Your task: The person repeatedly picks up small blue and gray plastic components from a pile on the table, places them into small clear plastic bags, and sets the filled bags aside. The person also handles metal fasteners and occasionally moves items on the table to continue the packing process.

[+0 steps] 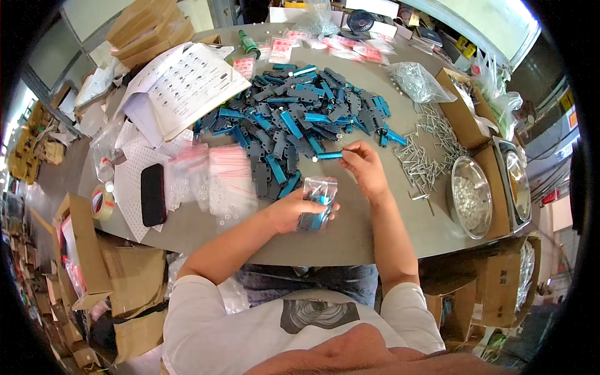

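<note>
My left hand (pixel 289 211) is closed round a small clear zip bag (pixel 320 187), thumb across its front. Blue and dark pieces show through the plastic. To its upper right, my right hand (pixel 366 169) pinches the end of a slim blue bar-shaped part (pixel 329 155) with a white tip. That part is held level at the near edge of a large heap of blue and dark grey plastic parts (pixel 275 141), apart from the bag. Whether it touches the heap I cannot tell.
Flat zip bags (pixel 232 181) and a black phone-like case (pixel 153 195) lie left. Printed sheets (pixel 187 84) overlap the heap's far left. Loose metal screws or pins (pixel 431 147) and a metal bowl of white pieces (pixel 470 199) are right; a green bottle (pixel 248 44) is far back.
</note>
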`<act>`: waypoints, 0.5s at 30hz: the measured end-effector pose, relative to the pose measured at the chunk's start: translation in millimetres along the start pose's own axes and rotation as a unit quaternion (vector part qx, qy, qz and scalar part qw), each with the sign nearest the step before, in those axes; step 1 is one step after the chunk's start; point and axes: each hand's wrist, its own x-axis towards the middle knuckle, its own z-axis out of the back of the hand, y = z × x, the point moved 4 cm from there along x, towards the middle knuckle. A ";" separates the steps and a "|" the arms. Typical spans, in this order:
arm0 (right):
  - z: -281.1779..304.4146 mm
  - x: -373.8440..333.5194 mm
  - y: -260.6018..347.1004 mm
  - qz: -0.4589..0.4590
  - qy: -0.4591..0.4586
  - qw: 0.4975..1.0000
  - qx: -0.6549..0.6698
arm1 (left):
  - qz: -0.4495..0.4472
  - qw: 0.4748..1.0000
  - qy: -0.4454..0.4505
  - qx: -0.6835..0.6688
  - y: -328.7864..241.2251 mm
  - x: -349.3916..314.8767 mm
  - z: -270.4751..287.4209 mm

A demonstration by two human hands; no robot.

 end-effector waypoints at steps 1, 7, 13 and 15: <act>-0.4 -1.5 0.9 -0.020 0.007 0.996 0.090 | -0.004 1.000 -0.004 -0.008 -0.5 0.1 0.9; -11.0 -4.6 -9.4 -0.129 0.052 0.964 0.225 | -0.037 0.997 -0.035 -0.050 -2.9 5.3 13.5; -18.5 -13.0 1.5 -0.121 0.128 0.958 0.224 | -0.019 0.999 -0.006 -0.038 -3.9 2.6 10.8; -18.7 -12.2 4.0 -0.101 0.141 0.965 0.197 | 0.015 0.991 0.048 -0.122 0.5 4.7 14.4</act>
